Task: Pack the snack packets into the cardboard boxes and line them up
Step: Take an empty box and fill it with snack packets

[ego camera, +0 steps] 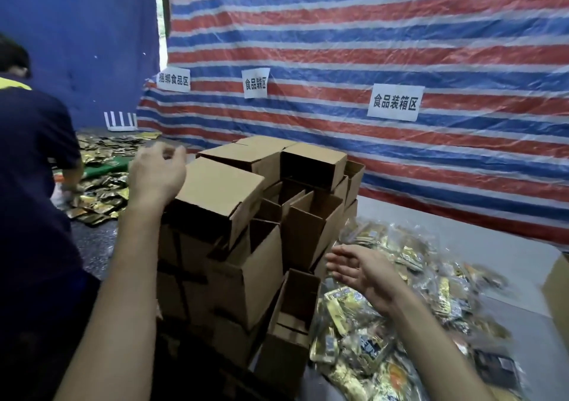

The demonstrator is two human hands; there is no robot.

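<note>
A stack of small brown cardboard boxes (pixel 246 246) rises in front of me, some closed, some open on one side. My left hand (pixel 155 172) hovers at the upper left of the stack beside a closed top box (pixel 215 195), fingers loosely curled and holding nothing. My right hand (pixel 360 269) is held out flat, fingers straight, above a heap of gold and clear snack packets (pixel 400 308) to the right of the boxes. It holds nothing.
Another person in a dark shirt (pixel 30 185) stands at the left, over more gold packets (pixel 104 178) on the table. A striped tarp wall (pixel 369 46) with paper signs runs behind. A larger cardboard box (pixel 557 289) shows at the right edge.
</note>
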